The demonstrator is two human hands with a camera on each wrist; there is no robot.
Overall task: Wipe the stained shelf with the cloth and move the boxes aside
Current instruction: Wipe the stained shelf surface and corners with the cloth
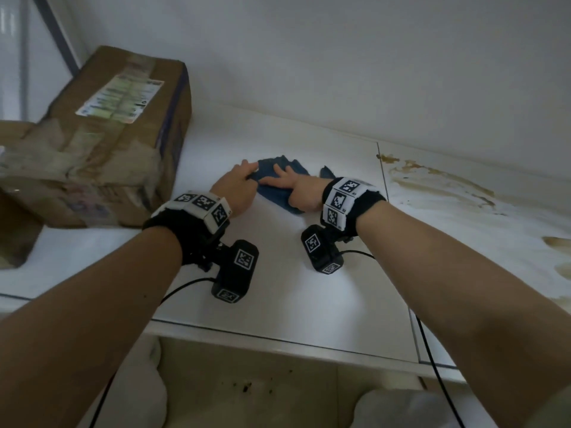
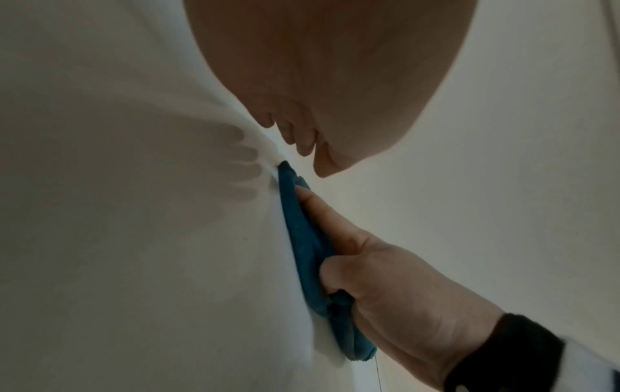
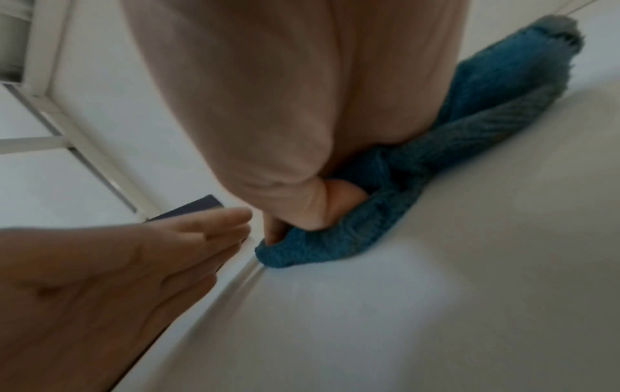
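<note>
A blue cloth (image 1: 273, 174) lies bunched on the white shelf (image 1: 309, 288), right of a taped cardboard box (image 1: 102, 137). My right hand (image 1: 289, 186) presses down on the cloth, fingers stretched over it and the thumb tucked into a fold (image 3: 345, 196). In the left wrist view its forefinger (image 2: 322, 209) lies along the cloth (image 2: 302, 252). My left hand (image 1: 244, 174) reaches to the cloth's left edge with loosely extended fingers (image 3: 214, 225) and holds nothing; whether it touches the cloth (image 3: 318, 252) is unclear. Brown stains (image 1: 432, 180) mark the shelf to the right.
A second brown box (image 1: 14, 239) shows partly at the far left edge. The back wall (image 1: 340, 72) runs just behind the cloth. White bundles (image 1: 139, 396) lie on the level below the shelf's front edge. Black cables (image 1: 432, 366) trail from the wrist cameras.
</note>
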